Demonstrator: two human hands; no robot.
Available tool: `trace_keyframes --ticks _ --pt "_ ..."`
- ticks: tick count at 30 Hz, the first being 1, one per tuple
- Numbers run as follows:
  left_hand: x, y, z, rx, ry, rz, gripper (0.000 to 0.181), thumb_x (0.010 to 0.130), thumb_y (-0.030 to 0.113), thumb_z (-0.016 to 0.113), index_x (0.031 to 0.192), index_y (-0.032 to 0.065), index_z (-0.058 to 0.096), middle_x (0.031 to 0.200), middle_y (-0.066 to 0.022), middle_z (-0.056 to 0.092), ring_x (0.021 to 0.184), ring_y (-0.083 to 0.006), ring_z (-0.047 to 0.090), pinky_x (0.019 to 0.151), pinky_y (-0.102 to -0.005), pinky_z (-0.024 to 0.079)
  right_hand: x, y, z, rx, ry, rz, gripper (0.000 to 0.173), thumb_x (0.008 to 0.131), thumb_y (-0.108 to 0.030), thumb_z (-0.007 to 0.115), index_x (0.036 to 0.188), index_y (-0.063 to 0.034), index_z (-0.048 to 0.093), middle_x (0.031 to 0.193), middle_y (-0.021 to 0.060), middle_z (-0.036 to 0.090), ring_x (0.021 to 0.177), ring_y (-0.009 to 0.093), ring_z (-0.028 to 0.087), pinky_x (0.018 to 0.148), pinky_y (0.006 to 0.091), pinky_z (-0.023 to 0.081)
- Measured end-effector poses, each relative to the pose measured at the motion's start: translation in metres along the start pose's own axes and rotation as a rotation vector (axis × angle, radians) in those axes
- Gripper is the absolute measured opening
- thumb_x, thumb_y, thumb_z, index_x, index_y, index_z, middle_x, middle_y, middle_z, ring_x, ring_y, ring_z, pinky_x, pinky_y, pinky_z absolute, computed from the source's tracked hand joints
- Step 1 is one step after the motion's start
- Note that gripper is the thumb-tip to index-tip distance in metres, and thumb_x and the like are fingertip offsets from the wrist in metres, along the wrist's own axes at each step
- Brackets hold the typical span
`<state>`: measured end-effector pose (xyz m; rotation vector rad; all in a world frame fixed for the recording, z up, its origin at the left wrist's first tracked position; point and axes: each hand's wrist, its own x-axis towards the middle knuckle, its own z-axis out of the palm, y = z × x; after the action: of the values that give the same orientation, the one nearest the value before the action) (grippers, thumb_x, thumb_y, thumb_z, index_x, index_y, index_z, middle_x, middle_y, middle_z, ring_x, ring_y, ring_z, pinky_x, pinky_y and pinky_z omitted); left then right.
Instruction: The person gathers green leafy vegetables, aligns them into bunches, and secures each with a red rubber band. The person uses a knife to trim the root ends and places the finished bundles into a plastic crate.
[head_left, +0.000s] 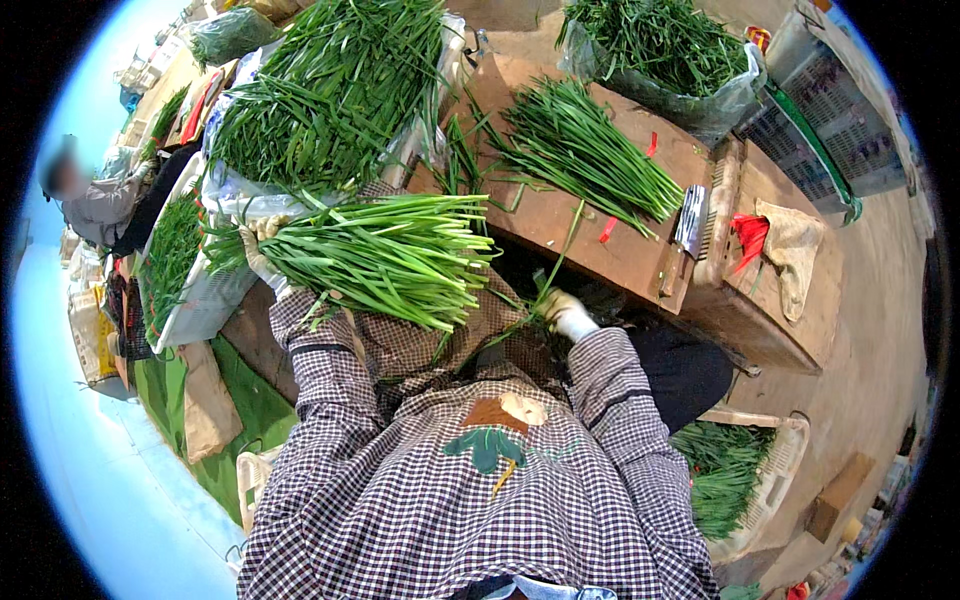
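Note:
My left hand (261, 244), in a pale glove, grips a thick bunch of garlic chives (382, 259) near its leafy end. The pale cut stems fan out to the right above my lap. My gloved right hand (564, 313) is slightly blurred beside the board's front edge, with a few loose chive leaves (559, 259) pinched in its fingers. Another bunch of garlic chives (589, 146) lies on the brown board (525, 202), with red tape (608, 229) under its stems. A cleaver (690, 221) rests at the board's right end, its wooden handle towards me.
A plastic-lined crate heaped with chives (330, 97) stands ahead on the left. A clear bag of chives (667, 52) sits behind the board. Red strips (750, 238) and a beige glove (787, 255) lie at right. A white crate (784, 480) is low right; another person (109, 206) sits far left.

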<state>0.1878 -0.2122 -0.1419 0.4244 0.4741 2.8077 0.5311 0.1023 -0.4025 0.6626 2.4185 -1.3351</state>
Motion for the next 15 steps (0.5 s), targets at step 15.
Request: trace_keyframes --ticks 15 --pt "-0.011 0.028 -0.029 0.123 0.012 0.009 0.025 0.090 0.030 0.050 0.074 0.0127 0.041 0.061 0.0050 0.036 0.064 -0.0095 0.044 0.087 -0.0398 0.038 -0.113 -0.233 -0.115 -0.278 0.451 -1.007 0.024 0.072 -0.009 0.059 0.096 -0.0062 0.057 0.070 0.0072 0.058 0.058 0.025 0.057 0.054 0.0352 0.046"
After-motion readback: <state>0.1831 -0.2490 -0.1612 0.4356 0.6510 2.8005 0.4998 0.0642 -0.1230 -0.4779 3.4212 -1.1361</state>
